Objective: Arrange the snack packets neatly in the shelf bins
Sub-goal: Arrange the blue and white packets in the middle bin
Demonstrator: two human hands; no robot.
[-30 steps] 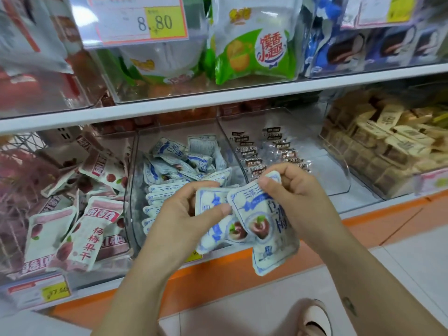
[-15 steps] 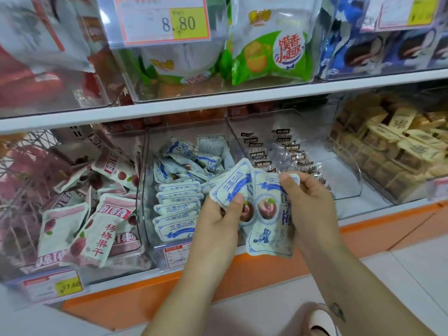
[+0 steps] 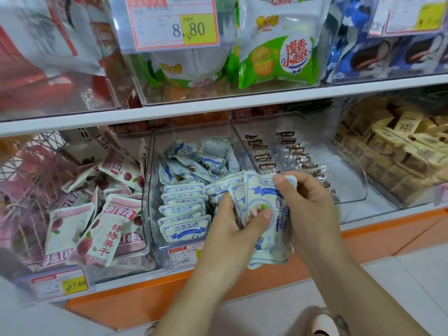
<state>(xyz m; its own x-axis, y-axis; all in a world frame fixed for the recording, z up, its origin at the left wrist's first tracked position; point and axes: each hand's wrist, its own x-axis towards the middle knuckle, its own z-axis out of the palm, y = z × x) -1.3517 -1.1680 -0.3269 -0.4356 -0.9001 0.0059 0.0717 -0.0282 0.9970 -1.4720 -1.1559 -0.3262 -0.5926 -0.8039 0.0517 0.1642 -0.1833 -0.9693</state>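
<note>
Both of my hands hold a small stack of blue-and-white snack packets [image 3: 266, 238] just in front of the middle clear bin [image 3: 155, 214] on the lower shelf. My left hand [image 3: 232, 229] grips the stack from the left, its thumb pressed on the front packet. My right hand [image 3: 308, 209] pinches the stack's top right edge. Inside that bin, more blue-and-white packets [image 3: 184, 212] stand in a tidy row at the front, with several lying loose behind them.
A bin of pink-and-white plum packets [image 3: 97, 214] sits to the left. To the right stands a clear bin of transparent packets [image 3: 291, 154], then a bin of tan wrapped snacks [image 3: 400, 146]. The upper shelf [image 3: 218, 107] overhangs the bins; an orange base [image 3: 388, 236] runs below.
My hands have squared the fanned packets into a tighter stack and carried it up toward the middle bin's front. The camera has moved closer to the shelf.
</note>
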